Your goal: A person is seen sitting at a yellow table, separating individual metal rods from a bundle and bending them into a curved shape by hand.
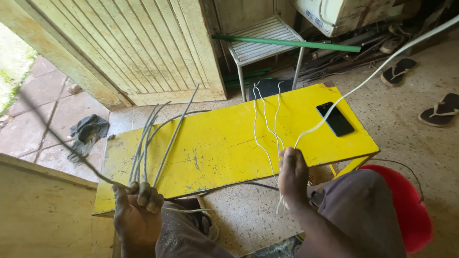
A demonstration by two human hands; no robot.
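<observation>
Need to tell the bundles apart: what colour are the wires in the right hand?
White wires, seen in the head view.

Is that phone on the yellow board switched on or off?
It looks off: the phone lies flat on the yellow board with its screen dark and nothing displayed. Whether it is only asleep cannot be told.

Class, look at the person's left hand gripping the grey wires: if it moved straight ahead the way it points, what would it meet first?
Probably the near edge of the yellow board. The left hand points up and forward along its grey wires, which already lie over that board; depth is unclear.
</observation>
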